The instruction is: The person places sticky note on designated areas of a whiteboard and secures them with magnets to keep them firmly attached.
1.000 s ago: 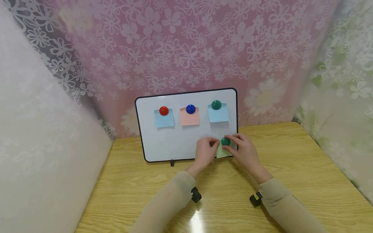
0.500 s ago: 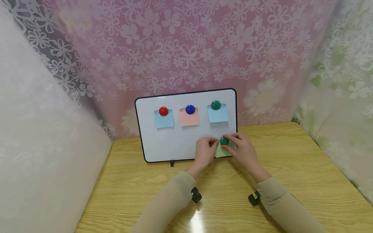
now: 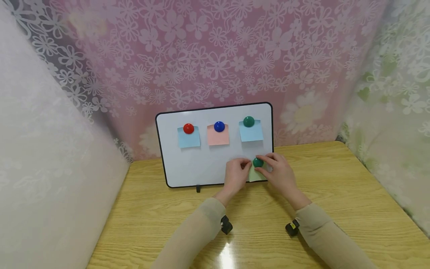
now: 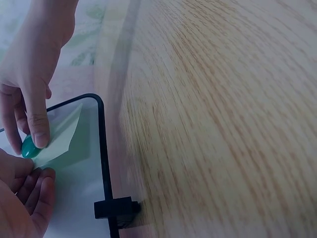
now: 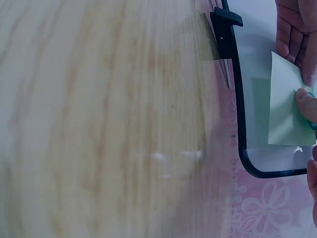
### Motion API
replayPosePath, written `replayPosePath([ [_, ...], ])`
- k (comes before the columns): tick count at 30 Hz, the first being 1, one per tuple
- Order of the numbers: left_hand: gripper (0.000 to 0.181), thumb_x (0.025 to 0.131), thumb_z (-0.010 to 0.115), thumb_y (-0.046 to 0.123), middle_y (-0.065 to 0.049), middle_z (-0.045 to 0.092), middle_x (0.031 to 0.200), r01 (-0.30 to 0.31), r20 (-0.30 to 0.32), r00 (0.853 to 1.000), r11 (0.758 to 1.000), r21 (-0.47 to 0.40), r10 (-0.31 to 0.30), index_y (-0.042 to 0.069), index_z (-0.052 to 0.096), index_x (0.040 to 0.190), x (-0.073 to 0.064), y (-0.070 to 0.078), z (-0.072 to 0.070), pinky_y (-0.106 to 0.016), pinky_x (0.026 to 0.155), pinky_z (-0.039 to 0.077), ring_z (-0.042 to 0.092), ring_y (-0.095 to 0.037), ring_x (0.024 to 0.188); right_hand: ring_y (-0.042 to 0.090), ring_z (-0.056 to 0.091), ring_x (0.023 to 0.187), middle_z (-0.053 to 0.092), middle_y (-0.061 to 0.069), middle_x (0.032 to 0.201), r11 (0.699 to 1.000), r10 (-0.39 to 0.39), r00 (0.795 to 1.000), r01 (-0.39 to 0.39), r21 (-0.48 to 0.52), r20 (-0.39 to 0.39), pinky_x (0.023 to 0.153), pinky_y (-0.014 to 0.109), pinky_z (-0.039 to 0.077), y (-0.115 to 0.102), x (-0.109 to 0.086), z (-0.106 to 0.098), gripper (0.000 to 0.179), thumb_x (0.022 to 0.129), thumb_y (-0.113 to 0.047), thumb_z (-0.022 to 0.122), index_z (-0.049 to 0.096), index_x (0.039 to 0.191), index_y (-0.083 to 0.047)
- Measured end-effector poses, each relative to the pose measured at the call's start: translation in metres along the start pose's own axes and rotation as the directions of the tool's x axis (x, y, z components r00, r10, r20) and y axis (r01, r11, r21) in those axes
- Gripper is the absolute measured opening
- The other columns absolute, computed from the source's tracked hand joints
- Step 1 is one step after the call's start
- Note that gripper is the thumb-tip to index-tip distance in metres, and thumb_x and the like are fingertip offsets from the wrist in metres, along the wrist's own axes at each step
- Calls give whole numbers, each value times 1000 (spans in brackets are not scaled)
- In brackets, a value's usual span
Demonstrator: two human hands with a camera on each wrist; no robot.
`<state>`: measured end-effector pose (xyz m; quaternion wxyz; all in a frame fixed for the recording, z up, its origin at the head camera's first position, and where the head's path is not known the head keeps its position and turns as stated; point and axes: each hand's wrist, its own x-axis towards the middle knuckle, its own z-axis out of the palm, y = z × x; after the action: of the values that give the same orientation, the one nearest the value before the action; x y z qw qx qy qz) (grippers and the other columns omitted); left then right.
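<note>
At the lower right of a whiteboard, my right hand holds a round green magnet between thumb and fingers, over a pale green sticky note. My left hand pinches the note's upper left edge. In the left wrist view the magnet lies against the top of the note, whose lower part stands off the board. The right wrist view shows the note with my right thumb on it and my left fingers at its edge.
Along the board's upper part, a red magnet and another green magnet hold blue notes, and a blue magnet holds a pink note. A black foot juts from the board's lower edge onto the wooden table. Behind hangs a floral curtain.
Both hands keep their hold. My right hand has shifted slightly left with the green magnet over the note; my left hand has hardly moved.
</note>
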<state>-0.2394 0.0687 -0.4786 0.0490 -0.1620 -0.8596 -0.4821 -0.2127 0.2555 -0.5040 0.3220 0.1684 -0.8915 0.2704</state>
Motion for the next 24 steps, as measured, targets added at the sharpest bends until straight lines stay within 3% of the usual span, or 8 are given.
replayPosePath([
  [14, 14, 105, 72, 15, 2, 76, 93, -9, -8, 1000, 1000, 2, 9, 7, 81, 113, 0, -2, 0, -22, 71, 55, 65, -4, 80, 35, 61, 100, 64, 12, 108, 1000, 22, 1000, -22, -12, 13, 77, 50, 56, -3, 2, 2, 46, 84, -16, 94, 79, 126, -10],
  [24, 11, 104, 73, 16, 2, 75, 91, -24, -35, 999, 999, 21, 25, 8, 80, 108, 1, -4, 3, -22, 69, 55, 65, -5, 79, 37, 62, 101, 66, 13, 108, 999, 26, 1000, -26, -23, 10, 80, 52, 57, -3, 1, 3, 46, 82, -13, 95, 79, 125, -9],
])
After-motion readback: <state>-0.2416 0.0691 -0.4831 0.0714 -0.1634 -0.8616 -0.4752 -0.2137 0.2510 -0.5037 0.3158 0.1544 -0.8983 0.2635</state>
